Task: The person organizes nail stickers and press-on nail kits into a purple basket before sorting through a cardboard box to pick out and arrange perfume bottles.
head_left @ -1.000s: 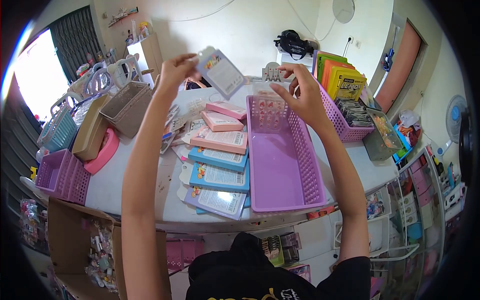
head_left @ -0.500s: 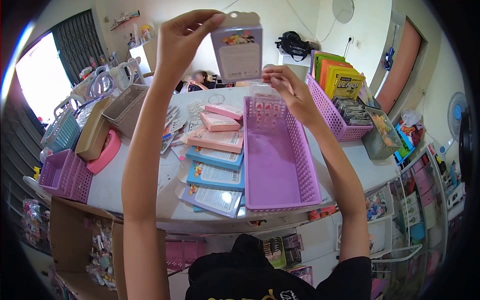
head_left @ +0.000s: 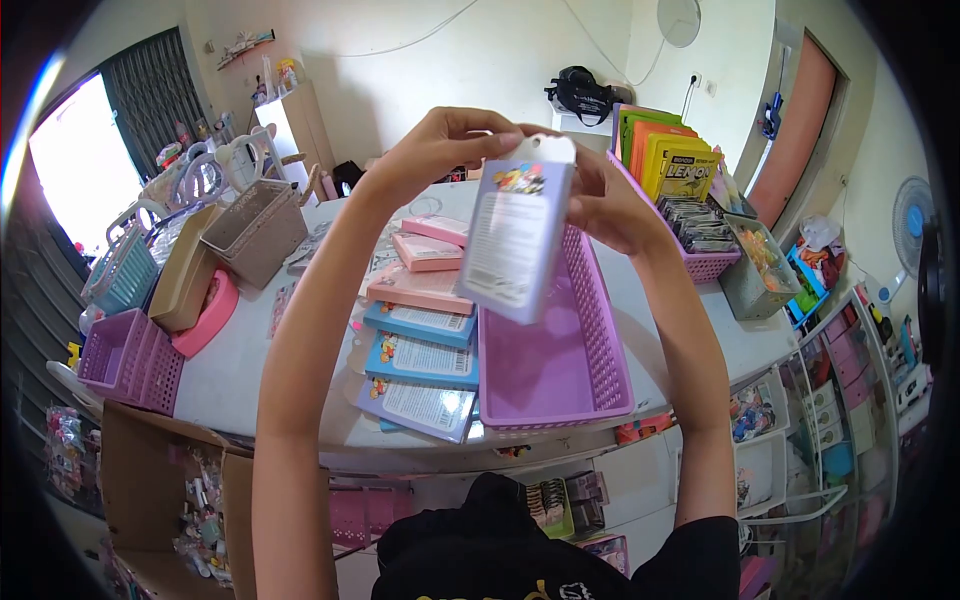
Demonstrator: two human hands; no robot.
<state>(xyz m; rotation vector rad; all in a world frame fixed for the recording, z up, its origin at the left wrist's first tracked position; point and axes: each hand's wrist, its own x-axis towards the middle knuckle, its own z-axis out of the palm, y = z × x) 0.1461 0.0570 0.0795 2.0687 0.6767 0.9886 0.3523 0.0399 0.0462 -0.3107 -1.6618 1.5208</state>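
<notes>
Both hands hold one lilac carded packet (head_left: pixel 513 240) up by its top: left hand (head_left: pixel 437 150) and right hand (head_left: pixel 608 205) have their grip pinched on it. Directly below the grip sits the empty purple basket (head_left: pixel 590 370) on the worktop (head_left: pixel 240 360). Judging by this, the step is handling the packet above the basket, and lowering it in calls for a controlled release.

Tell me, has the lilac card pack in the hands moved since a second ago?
Yes. The card pack came down and rightward, now hanging over the purple basket rim.

"LEMON" on yellow pack (head_left: pixel 688 166) in the far basket, print on held card (head_left: pixel 515 240) seemingly too blurred to read
</notes>
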